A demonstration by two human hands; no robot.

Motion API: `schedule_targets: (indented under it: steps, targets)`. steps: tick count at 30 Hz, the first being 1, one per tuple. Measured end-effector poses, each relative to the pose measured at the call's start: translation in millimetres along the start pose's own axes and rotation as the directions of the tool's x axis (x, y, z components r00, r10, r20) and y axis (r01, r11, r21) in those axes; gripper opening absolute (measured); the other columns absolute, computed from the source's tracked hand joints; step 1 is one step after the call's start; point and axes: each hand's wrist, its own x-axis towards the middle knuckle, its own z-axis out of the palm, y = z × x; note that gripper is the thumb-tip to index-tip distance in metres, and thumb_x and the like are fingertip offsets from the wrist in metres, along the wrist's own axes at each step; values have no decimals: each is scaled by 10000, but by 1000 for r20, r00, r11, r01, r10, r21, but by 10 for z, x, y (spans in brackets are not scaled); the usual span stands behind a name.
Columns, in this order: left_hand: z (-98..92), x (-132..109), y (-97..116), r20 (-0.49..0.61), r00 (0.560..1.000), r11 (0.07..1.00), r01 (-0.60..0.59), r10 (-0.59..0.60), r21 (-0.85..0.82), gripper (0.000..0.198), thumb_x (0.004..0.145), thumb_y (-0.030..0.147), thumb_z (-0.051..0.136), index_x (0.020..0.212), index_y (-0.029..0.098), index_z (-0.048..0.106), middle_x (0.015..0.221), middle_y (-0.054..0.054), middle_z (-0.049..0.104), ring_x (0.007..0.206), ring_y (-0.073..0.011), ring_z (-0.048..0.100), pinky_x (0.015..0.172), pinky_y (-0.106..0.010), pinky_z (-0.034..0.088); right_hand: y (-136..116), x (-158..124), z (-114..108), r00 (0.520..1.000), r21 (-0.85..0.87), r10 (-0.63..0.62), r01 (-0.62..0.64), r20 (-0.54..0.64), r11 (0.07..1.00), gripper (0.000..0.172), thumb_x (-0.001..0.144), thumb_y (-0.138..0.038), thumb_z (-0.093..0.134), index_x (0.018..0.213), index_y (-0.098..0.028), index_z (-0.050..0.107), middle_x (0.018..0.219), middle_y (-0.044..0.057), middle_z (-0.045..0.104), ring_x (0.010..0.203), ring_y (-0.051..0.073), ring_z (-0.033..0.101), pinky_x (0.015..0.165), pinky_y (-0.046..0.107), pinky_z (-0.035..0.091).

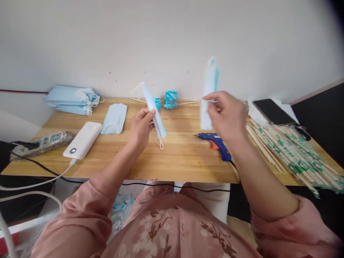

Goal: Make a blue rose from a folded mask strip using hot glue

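The left hand (141, 127) is closed around a folded mask (155, 114), pinching it between thumb and fingers. The pale blue strip slants above the worktop (177, 157), with its white ear loop dangling at the lower end. The right hand (225, 116) grips an upright mask (210, 89) by its lower half, and the top of it stands tall against the white wall. The 2 masks are held well apart, both clear of the wood.

Just below the right hand a blue glue gun (215, 140) with an orange trigger lies on the worktop, nozzle pointing left. Between the hands, near the wall, sit 2 small crumpled blue pieces (170, 99). Left of the left hand 1 flat mask (115, 118) lies beside a white power bank (82, 139), which has a cable plugged into its near end. A stack of masks (70, 99) rests at the far left corner, and a power strip (40, 142) lies by the left edge. On the right, a heap of wrapped chopsticks (292, 154) spreads across the worktop, with a black phone (272, 111) behind it.
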Motion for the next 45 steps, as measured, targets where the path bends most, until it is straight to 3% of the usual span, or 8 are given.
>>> schedule_targets:
  steps: [3,9,23,28,35,39,42,45]
  targets:
    - [191,191,-58,34,999,998,-31,29,51,282,796,306,807,699,187,570,674,31,571,611,-98,538,606,-237,483,-74,114,333,980,6,-117,118,158,993,302,853,-105,502,966,-231,752,1050,62,745,979,238,697,942,424,539]
    - [311,345,-231,104,994,994,-29,18,104,212,824,339,780,744,171,677,694,11,652,630,-113,598,640,-259,531,-20,209,672,880,369,9,-208,475,906,237,903,-378,595,1012,-247,761,846,19,743,765,204,706,700,371,619]
    - [263,219,-228,165,985,983,-83,56,161,169,743,277,827,722,158,709,676,13,680,602,-113,617,629,-255,548,130,187,667,929,319,59,-185,366,929,243,827,-280,605,1059,-215,643,875,14,753,757,177,684,720,323,528]
    - [226,241,-220,74,995,987,-73,64,140,122,795,225,760,721,158,689,660,6,675,575,-122,610,592,-274,541,108,259,370,997,55,69,-71,30,996,433,814,-188,591,1239,-264,622,770,-32,682,667,167,613,757,341,493]
    - [408,153,-80,222,966,957,-184,133,226,86,846,213,728,769,174,735,633,5,644,564,-129,591,603,-286,537,-130,223,448,945,101,-49,17,325,995,148,899,-288,608,986,-216,704,774,-14,656,729,160,601,718,307,480]
    - [420,103,196,233,940,917,-306,249,255,156,843,210,749,996,217,778,852,-27,725,875,-207,693,786,-319,569,-227,302,428,954,337,-32,-73,297,939,231,880,-351,688,1074,-229,660,951,4,706,952,195,669,810,339,561]
    - [378,38,324,117,932,910,-361,344,202,484,756,217,862,1213,267,708,1206,-54,708,1251,-277,610,983,-356,537,-326,303,269,964,428,3,-122,267,895,378,888,-341,692,1243,-233,621,1005,2,720,973,196,697,811,361,590]
    - [387,-103,241,191,969,986,-166,157,30,614,741,335,898,1292,227,650,1236,-100,711,1303,-324,593,1041,-420,535,-418,194,102,962,416,11,-127,272,900,527,872,-331,722,1370,-246,572,997,-6,728,902,187,712,779,364,601]
